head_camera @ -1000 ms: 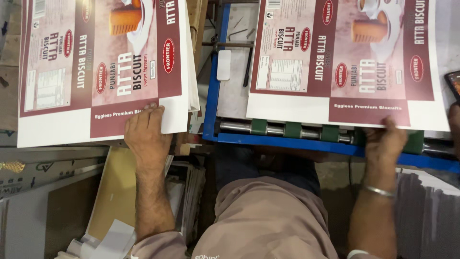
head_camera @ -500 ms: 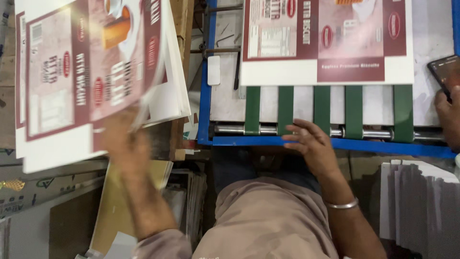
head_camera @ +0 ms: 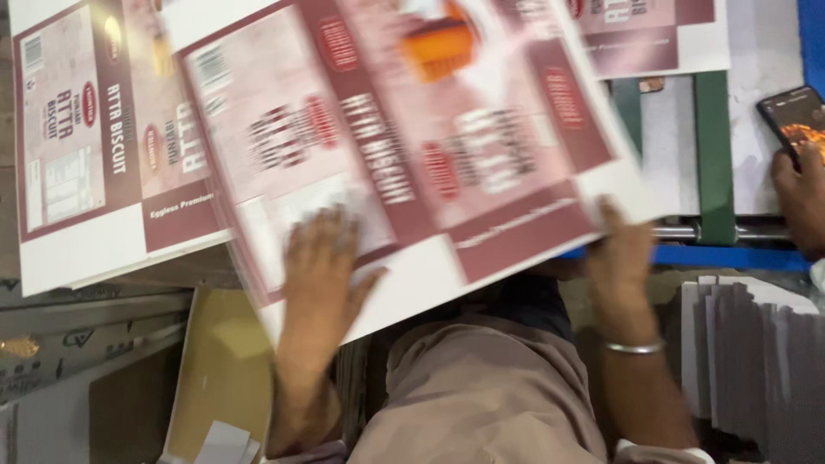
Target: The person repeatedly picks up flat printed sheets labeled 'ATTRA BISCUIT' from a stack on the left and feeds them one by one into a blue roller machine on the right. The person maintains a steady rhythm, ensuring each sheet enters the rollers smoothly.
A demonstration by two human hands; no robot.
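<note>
Two hands on one printed sheet (head_camera: 412, 146), mid-carry: left hand (head_camera: 322, 266) flat, fingers spread on top, right hand (head_camera: 620, 249) pinching its near edge, stack (head_camera: 94, 163) left of fingers, belts (head_camera: 713, 155) beyond; next, square placement.

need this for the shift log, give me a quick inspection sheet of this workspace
surface: blue-framed machine bed with green belts and a steel roller.
job's things: printed carton sheet, blurred, tilted over the lap; stack of printed sheets at left.
clutter: brown cardboard and white stacked sheets low down.
grippers: left hand flat on the sheet; right hand grips its edge.
cables: nothing seen.
surroundings: another person's hand with a phone.
</note>
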